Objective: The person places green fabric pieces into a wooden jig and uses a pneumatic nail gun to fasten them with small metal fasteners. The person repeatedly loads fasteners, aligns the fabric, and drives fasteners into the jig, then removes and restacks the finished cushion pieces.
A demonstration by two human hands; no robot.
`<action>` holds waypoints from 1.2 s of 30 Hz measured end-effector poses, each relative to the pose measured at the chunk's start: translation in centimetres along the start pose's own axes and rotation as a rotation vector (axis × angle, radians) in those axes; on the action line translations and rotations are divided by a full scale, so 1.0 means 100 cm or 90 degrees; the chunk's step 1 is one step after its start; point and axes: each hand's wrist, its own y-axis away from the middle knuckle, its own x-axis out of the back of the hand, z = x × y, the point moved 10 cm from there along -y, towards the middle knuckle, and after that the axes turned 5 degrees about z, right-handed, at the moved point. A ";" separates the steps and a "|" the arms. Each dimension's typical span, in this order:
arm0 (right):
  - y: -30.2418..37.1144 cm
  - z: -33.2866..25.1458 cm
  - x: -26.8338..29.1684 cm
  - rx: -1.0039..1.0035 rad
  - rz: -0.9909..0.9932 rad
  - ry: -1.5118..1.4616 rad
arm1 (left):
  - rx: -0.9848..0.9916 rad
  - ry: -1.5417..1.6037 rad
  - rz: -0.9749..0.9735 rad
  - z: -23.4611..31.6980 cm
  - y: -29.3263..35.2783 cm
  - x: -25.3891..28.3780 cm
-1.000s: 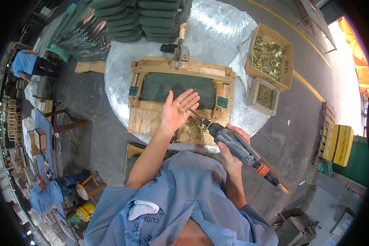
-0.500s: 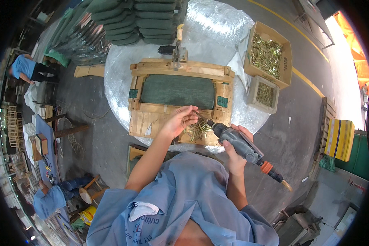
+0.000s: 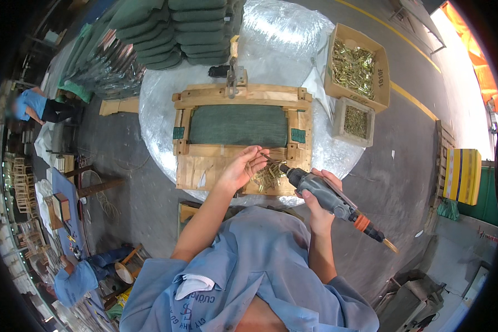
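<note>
My right hand point(image 3: 318, 206) is wrapped round a grey air screwdriver point(image 3: 326, 195), whose long thin bit points up and left. My left hand point(image 3: 244, 169) pinches close to the bit's tip; whatever sits between thumb and finger is too small to make out. Just beneath the bit, a loose heap of brass-coloured fasteners point(image 3: 269, 178) lies on a wooden board. Beyond both hands, a dark green fabric-covered panel point(image 3: 238, 125) lies within a wooden frame point(image 3: 243, 95) that has small green patches on its sides.
A metal clamp point(image 3: 232, 74) stands on the frame's far side. To the right are a carton point(image 3: 384, 72) of shiny fasteners and a smaller tub point(image 3: 340, 135) of tiny ones. Green cushions point(image 3: 202, 33) are stacked at the back left. Two other people point(image 3: 30, 105) are at far left.
The view has shifted slightly. My hands and the screwdriver keep nearly the same pose over the near edge of the frame.
</note>
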 end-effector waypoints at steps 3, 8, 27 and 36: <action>0.001 0.000 0.000 -0.002 0.004 -0.003 | 0.014 0.049 -0.014 -0.004 0.000 -0.005; 0.001 0.000 0.000 0.023 0.013 0.000 | 0.038 0.074 -0.032 -0.008 0.000 -0.017; -0.018 0.008 0.003 0.090 -0.028 0.072 | 0.067 0.163 0.020 -0.023 -0.013 -0.021; -0.035 0.015 0.001 0.019 0.013 0.048 | 0.055 0.147 0.068 -0.017 -0.026 -0.019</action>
